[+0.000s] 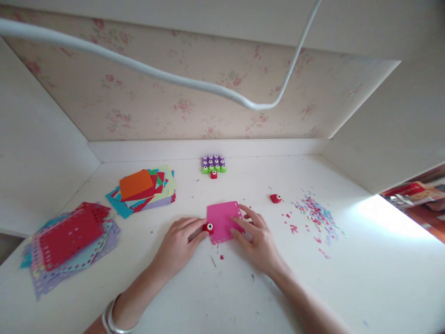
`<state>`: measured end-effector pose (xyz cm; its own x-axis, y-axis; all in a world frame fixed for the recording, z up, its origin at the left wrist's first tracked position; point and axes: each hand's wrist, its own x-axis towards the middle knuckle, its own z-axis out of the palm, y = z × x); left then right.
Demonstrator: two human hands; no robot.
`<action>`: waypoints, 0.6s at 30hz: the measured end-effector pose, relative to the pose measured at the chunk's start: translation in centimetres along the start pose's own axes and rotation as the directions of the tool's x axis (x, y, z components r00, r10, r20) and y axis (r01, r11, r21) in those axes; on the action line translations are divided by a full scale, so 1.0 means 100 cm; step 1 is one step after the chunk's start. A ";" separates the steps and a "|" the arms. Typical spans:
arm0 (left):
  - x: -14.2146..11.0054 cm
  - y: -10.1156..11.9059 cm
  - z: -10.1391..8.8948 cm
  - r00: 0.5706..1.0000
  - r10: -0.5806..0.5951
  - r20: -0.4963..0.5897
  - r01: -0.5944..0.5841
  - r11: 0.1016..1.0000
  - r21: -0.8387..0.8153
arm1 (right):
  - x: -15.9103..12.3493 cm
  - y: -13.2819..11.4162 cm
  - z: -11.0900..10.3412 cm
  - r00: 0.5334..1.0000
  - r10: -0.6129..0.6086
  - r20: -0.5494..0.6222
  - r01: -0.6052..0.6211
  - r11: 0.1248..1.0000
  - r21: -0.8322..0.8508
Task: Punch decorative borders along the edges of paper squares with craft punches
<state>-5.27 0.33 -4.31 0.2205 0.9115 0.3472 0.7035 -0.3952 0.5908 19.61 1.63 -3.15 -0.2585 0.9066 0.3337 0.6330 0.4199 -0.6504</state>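
Note:
A pink sheet of paper (222, 215) lies on the white table in front of me, with small holes along its right and bottom edges. At its left edge sits a red craft punch (208, 228) with a white round button. My left hand (181, 241) has the punch between thumb and fingers. From the other side, my right hand (255, 239) holds the sheet, thumb and fingertips on top and one finger along the right edge. A tiny red paper scrap (221, 257) is just below the sheet.
Punched sheets (73, 236) are piled at far left, and coloured sheets (137, 185) lie behind them. Purple and green punches (213, 163) stand in rows at the back, one red punch (213, 175) before them. Another red punch (276, 198) and confetti (316, 213) are right. A white cable (187, 82) hangs above.

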 end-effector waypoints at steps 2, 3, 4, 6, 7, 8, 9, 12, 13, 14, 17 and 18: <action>0.001 0.001 -0.001 1.000 -0.013 0.012 0.013 1.000 -0.023 | 0.000 0.003 0.000 0.997 -0.061 -0.035 0.057 0.993 -0.104; 0.001 0.001 -0.002 1.000 -0.013 0.022 0.013 1.000 -0.028 | 0.000 0.004 0.000 0.996 -0.089 -0.018 0.086 0.987 -0.137; 0.002 0.002 -0.002 0.999 -0.008 0.032 0.009 1.000 -0.029 | 0.001 0.005 0.001 0.993 -0.114 0.013 0.115 0.980 -0.160; 0.003 0.003 -0.002 0.999 0.001 0.046 0.000 1.000 -0.021 | 0.001 0.006 0.003 0.984 -0.147 0.102 0.165 0.967 -0.195; 0.003 0.004 -0.002 0.999 -0.001 0.047 0.002 1.000 -0.018 | 0.001 0.006 0.003 0.978 -0.153 0.141 0.180 0.961 -0.209; 0.003 0.004 -0.002 0.999 -0.008 0.045 0.009 1.000 -0.016 | 0.001 0.006 0.004 0.974 -0.152 0.169 0.188 0.957 -0.222; 0.003 0.004 -0.001 0.999 -0.019 0.043 0.019 1.000 -0.016 | 0.001 0.005 0.004 0.972 -0.146 0.186 0.189 0.954 -0.235; 0.003 0.004 -0.001 0.998 -0.035 0.048 0.036 0.999 -0.017 | 0.000 0.003 0.004 0.971 -0.134 0.199 0.184 0.949 -0.256; 0.003 0.004 -0.001 0.998 -0.033 0.051 0.034 0.999 -0.017 | 0.000 0.003 0.004 0.971 -0.136 0.198 0.185 0.948 -0.259; 0.003 0.004 -0.001 0.998 -0.029 0.052 0.030 0.999 -0.017 | 0.000 0.003 0.004 0.971 -0.138 0.197 0.188 0.946 -0.263; 0.003 0.005 -0.002 0.999 -0.019 0.045 0.019 1.000 -0.019 | 0.000 0.004 0.004 0.969 -0.144 0.200 0.196 0.942 -0.273; 0.002 0.005 -0.002 0.999 -0.018 0.044 0.019 1.000 -0.019 | 0.000 0.004 0.005 0.968 -0.144 0.204 0.198 0.941 -0.276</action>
<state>-4.96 0.34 -3.79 0.2371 0.9225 0.3044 0.6943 -0.3801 0.6111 19.53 1.87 -3.72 -0.4902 0.8263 0.2773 0.7456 0.5623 -0.3576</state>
